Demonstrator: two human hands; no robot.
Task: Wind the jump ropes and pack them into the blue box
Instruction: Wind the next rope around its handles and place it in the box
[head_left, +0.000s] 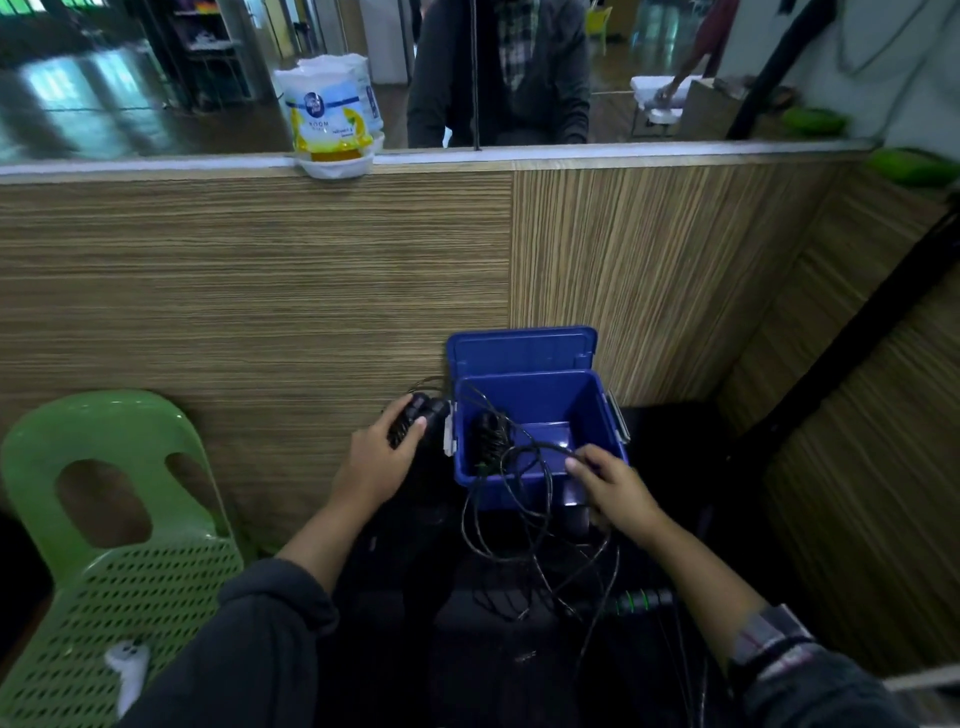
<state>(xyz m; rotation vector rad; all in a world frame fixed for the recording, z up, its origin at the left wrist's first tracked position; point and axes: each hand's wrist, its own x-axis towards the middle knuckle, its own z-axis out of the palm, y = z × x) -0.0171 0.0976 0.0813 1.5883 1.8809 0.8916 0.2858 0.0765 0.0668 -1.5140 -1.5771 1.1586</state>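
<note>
Winding in progress, packing partly done. Blue box (540, 431) stands open at centre frame, its lid (522, 349) tipped back against the wood-grain partition (249, 291). Inside, against the left wall of the box, lies a dark wound bundle (488, 441), judged to be one jump rope already packed.

Left hand (382, 452), just left of the box, grips a pair of black handles (418, 415) with its fingers curled round them; a few turns of cord appear to sit on them. Right hand (610, 486), at the lower right corner of the box, pinches the loose cord (524, 499) between thumb and fingertips, the other fingers lightly bent. From this pinch the cord crosses the box mouth and drops in slack, tangled loops below the box front, so most of this rope is judged still unwound.

A further handle with green rings (641, 601) lies lower right of centre, suggesting another rope awaits winding; which cord belongs to it cannot be told.

Hard to read: the surface under the box and loops is nearly black, and black cord on it merges with shadow, so the number of ropes and of loops is uncertain. The bundle inside the box is too dark to show its handles. Whether the cord touches the box rim is unclear. A green plastic chair (104, 519) fills the lower left; a white packet (330, 111) sits on the ledge, upper centre.
</note>
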